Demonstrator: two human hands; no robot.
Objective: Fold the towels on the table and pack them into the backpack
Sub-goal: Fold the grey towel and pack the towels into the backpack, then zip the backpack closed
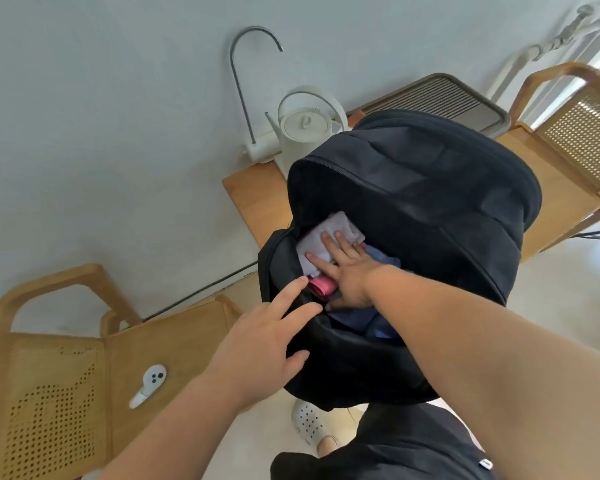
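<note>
The backpack (430, 202) stands open on the near edge of the desk (257, 202), its mouth turned up toward the person. Inside the mouth lie three folded pieces. A white towel (312, 244) sits at the far end, a pink towel (321, 285) just beside it on the near side, and a blue towel (361, 323) under and behind both.

The right hand (347, 271) reaches into the mouth from the near right. Its fingers are straight and spread, pressing flat on the white towel, with the palm over the pink one. The left hand (267, 341) rests on the backpack's near-left wall, fingers extended across the rim and gripping nothing.

The hands are apart but close. The white towel lies directly under and ahead of the right fingers, its long axis running away from the person into the backpack. Pushing it deeper looks like the right hand's job, while the left steadies the rim.
</note>
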